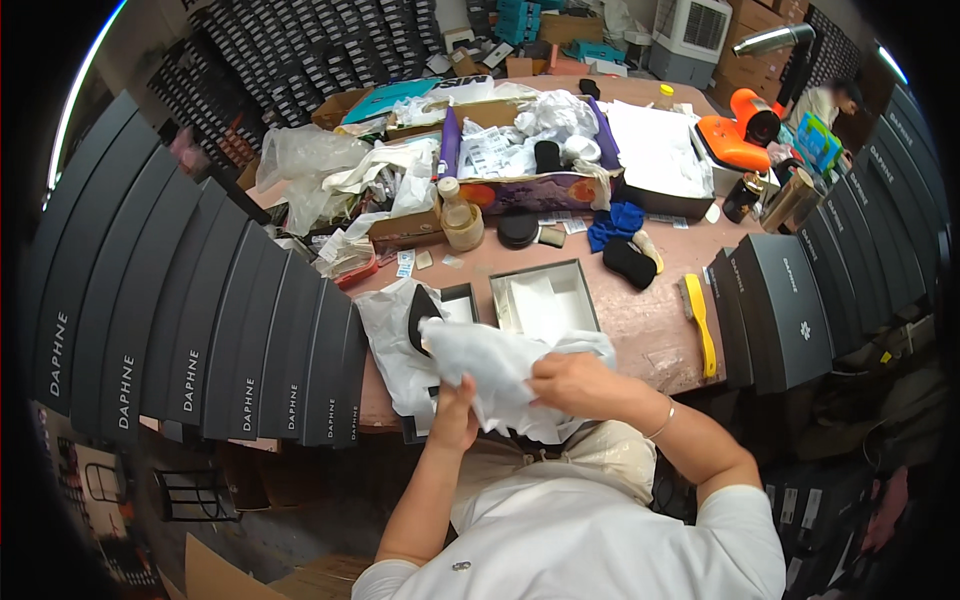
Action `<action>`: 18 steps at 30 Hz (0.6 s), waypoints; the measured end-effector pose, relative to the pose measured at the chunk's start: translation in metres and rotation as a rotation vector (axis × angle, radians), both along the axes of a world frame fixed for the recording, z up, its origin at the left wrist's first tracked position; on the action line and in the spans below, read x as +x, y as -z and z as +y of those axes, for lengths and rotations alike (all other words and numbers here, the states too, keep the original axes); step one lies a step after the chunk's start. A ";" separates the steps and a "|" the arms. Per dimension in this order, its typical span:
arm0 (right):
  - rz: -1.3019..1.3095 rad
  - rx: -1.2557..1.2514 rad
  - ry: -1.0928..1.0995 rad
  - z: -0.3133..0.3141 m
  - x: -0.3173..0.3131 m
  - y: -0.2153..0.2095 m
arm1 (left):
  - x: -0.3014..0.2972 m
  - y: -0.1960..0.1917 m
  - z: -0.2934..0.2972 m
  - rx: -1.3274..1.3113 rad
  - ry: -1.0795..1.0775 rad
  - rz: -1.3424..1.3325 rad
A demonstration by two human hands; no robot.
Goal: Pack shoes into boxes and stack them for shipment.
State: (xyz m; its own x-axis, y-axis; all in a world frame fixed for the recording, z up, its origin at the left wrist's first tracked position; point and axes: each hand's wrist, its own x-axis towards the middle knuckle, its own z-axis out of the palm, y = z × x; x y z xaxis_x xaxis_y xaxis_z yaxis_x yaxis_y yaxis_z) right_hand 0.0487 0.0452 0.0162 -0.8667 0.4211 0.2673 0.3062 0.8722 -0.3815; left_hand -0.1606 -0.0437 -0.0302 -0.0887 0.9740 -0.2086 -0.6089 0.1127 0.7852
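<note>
My left hand (pixel 455 418) and my right hand (pixel 572 383) both grip a crumpled sheet of white tissue paper (pixel 490 365) at the table's near edge. The paper is bunched around a black shoe (pixel 421 316), whose dark tip sticks out at the upper left. Just beyond lies an open grey shoe box (pixel 545 298) lined with white paper. More white tissue (pixel 392 340) spreads under the shoe to the left.
Rows of dark shoe boxes (pixel 200 330) stand upright on the left, more of them (pixel 790 300) on the right. A yellow brush (pixel 700 320), a black pad (pixel 628 262), a blue cloth (pixel 612 222), a tape roll (pixel 463 226) and cluttered cartons lie on the table. Another person (pixel 828 100) sits far right.
</note>
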 end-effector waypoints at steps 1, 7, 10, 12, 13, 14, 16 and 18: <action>-0.029 0.046 -0.034 -0.002 -0.005 -0.002 | 0.005 0.000 0.011 -0.141 -0.145 -0.071; 0.390 0.044 0.306 -0.050 -0.058 0.020 | -0.010 0.015 0.030 -0.130 -0.447 -0.434; 0.415 -0.660 0.138 -0.082 -0.053 0.024 | -0.038 0.022 0.033 -0.126 -0.513 -0.377; 0.329 -1.164 0.156 -0.069 -0.019 0.005 | -0.047 0.007 0.017 -0.069 -0.519 -0.323; 0.552 -0.684 0.282 -0.050 -0.005 0.008 | -0.051 0.004 0.009 -0.051 -0.480 -0.355; 0.666 -0.590 0.426 -0.027 0.006 -0.010 | -0.057 0.004 0.002 -0.023 -0.447 -0.395; 0.820 -1.085 0.337 0.001 0.008 -0.015 | -0.047 0.002 0.002 0.011 -0.324 -0.378; 0.661 -1.448 0.175 0.008 0.010 0.008 | -0.031 -0.010 0.005 0.046 -0.190 -0.239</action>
State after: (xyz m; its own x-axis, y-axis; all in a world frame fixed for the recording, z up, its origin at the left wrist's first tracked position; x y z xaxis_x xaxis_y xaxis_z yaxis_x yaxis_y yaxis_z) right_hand 0.0587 0.0533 0.0087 -0.6822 0.7184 -0.1359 -0.1874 -0.3515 -0.9173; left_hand -0.1912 -0.0391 -0.0203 -0.2239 0.9536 -0.2014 -0.7839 -0.0535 0.6185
